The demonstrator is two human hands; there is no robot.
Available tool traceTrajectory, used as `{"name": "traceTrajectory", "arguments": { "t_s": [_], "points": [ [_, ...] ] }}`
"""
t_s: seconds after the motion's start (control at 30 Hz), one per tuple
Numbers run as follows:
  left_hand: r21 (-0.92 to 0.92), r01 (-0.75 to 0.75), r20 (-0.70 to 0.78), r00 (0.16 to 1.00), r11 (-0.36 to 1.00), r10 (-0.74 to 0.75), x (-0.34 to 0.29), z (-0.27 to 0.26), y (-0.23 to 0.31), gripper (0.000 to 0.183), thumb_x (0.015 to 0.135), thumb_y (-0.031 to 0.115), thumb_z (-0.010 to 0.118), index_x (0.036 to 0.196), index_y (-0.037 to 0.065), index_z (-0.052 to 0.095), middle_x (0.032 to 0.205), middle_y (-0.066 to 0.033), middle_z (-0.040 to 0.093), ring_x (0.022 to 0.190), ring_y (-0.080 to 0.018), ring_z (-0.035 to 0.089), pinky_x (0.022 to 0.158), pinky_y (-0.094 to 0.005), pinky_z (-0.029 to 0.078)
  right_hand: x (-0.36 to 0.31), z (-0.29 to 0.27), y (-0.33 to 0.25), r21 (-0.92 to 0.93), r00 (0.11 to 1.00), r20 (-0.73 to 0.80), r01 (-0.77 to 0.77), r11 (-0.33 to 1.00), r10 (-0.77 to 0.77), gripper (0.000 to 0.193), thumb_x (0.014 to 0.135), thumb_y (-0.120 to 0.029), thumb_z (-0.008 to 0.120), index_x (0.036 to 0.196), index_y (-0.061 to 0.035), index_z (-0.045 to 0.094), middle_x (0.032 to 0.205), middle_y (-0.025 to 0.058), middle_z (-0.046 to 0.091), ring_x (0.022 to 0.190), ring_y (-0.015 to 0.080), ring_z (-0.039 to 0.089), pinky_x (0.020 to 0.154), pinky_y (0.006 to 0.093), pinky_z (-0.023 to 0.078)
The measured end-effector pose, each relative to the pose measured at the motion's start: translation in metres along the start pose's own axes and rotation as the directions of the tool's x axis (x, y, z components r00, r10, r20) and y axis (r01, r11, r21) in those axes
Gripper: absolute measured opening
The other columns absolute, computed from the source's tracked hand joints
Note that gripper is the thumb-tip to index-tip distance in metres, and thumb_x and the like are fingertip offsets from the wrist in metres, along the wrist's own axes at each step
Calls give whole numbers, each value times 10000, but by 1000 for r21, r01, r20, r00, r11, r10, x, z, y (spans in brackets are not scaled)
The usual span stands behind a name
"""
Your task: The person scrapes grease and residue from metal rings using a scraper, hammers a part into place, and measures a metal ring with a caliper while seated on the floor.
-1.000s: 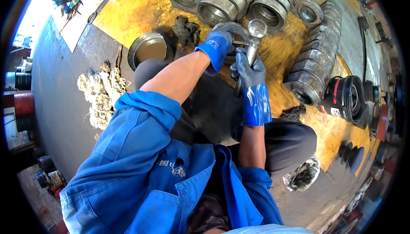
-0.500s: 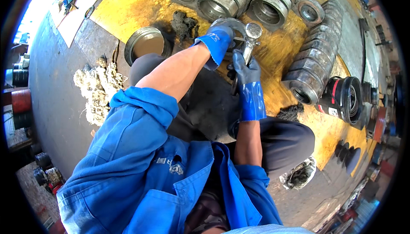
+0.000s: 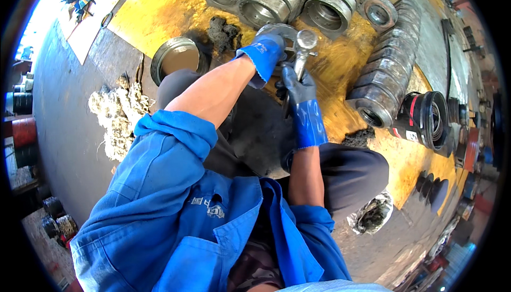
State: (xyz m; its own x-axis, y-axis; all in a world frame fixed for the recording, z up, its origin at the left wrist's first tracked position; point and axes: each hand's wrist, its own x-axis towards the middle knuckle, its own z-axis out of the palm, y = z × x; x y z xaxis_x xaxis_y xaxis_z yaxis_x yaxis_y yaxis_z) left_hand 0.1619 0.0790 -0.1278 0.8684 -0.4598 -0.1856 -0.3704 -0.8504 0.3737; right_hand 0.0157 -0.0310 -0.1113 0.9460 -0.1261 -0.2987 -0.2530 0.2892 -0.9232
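Note:
In a blue rubber glove, my left hand [image 3: 270,47] is closed around a grey metal ring [image 3: 281,28] just in front of the row of metal rings. My right hand [image 3: 299,85], gloved in blue with a dark palm, grips a hammer [image 3: 306,40]. Its round metal head points up beside the ring, and the handle passes down through the fist. A thin metal piece shows between the hammer head and my left hand; its kind I cannot make out. Whether the hammer touches the ring is unclear. My fingertips on the ring are mostly hidden.
Ribbed metal cylinders of stacked rings [image 3: 388,68] lie to the right and at the far side. A tin of brown liquid [image 3: 178,58], a dark rag [image 3: 223,34] and pale cotton waste [image 3: 120,113] lie to the left. A black bucket [image 3: 423,119] lies on its side at right.
The whole view has shifted a little, so surrounding things appear further left. Both hands keep their grips, and the hammer head has moved slightly left with the right hand.

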Motion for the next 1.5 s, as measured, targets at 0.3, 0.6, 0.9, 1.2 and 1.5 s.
{"name": "traceTrajectory", "arguments": {
  "t_s": [0.3,0.6,0.9,1.2,1.5],
  "points": [
    [-175,-126,-286,956,976,72,1,18,-11,360,711,97,664,1070,124,679,1105,-140,642,1062,-300,585,911,-365,460,-9,12,-16,62,992,34,122,991,-124,210,887,-244,646,1002,-70,623,692,37,616,548,115,575,475,265,473],
    [-109,-244,-312,929,964,200,31,52,-18,292,737,144,652,1022,102,699,1059,-153,658,1025,-313,605,907,-357,460,-3,-3,4,49,1000,-11,25,998,-24,215,878,-170,661,1041,-34,631,760,13,634,586,92,591,493,247,475],
    [15,-12,123,992,1000,10,23,69,-18,319,762,221,668,1068,129,685,1116,-132,647,1060,-312,600,927,-368,454,0,-8,25,102,988,-86,-118,988,127,258,884,-262,647,1038,-56,624,686,57,634,518,127,566,476,260,458],
    [204,-7,233,972,979,-42,8,57,-29,230,756,247,654,961,161,713,1004,-138,678,925,-317,654,786,-408,519,-10,10,-22,120,994,-89,-56,991,67,248,877,-234,658,1041,-47,650,662,58,627,511,122,568,470,251,459],
    [212,-52,287,958,976,-11,3,37,-4,275,745,204,679,1011,140,707,1030,-159,668,952,-325,650,814,-397,518,-64,-33,-138,174,914,-274,354,919,-300,366,862,-195,654,1160,-1,567,659,28,544,518,124,504,437,259,424]
  ]
}}
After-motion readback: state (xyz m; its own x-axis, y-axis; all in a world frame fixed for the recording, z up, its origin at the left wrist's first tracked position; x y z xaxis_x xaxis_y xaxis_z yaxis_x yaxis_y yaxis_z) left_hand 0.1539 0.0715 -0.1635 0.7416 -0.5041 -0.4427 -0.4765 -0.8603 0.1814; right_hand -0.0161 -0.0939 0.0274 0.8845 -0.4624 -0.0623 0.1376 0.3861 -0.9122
